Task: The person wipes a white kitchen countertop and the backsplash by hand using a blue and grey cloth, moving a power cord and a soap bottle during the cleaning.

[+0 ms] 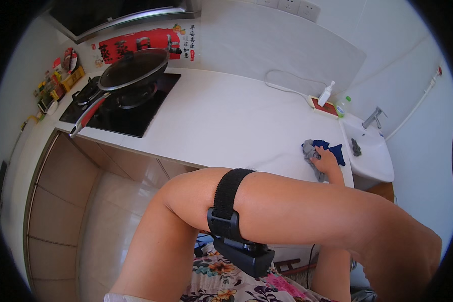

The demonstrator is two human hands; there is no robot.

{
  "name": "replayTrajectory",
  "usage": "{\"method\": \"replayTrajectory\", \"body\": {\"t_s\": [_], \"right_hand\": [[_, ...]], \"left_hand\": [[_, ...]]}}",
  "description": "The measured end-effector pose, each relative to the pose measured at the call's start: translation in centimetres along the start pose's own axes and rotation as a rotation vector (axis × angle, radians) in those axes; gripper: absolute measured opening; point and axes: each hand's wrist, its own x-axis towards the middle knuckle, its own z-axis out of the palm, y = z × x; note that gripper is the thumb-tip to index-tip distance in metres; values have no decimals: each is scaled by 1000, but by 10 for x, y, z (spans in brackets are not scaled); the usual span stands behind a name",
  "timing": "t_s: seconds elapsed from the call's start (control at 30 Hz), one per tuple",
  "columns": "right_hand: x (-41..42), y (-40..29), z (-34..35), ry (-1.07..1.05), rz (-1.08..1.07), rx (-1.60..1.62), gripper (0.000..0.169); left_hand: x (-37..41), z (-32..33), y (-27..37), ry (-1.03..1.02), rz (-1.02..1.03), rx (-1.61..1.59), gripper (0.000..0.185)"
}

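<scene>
My right hand [326, 161] is on a crumpled grey and dark blue cloth [310, 151], its fingers curled into the grey part. The cloth lies on the white countertop [226, 113], near its right end beside the sink. My left forearm crosses the view close to the camera, with a black strap and a black device on it. My left hand [404, 245] is bent down at the lower right, dark and blurred; its fingers are hidden.
A lidded frying pan [136, 70] stands on the black gas hob [136, 120], its handle over the front edge. Bottles and packets fill the left corner. A white pump bottle [326, 94], a red-topped box and a green-capped bottle [342, 107] stand behind the sink [377, 158], which holds a dark scrubber [356, 147].
</scene>
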Motion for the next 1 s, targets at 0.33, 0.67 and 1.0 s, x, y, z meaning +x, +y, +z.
{"method": "replayTrajectory", "body": {"t_s": [0.33,0.67,1.0], "right_hand": [[-28,-14,9,60,-48,-6,69],[-125,-68,-1,63,-262,20,59],[-28,-43,8,70,-125,-24,53]], "left_hand": [[-19,-3,9,3,-36,52,22],[-24,-19,10,-3,-71,128,20],[-253,9,-108,508,-1179,1096,49]]}}
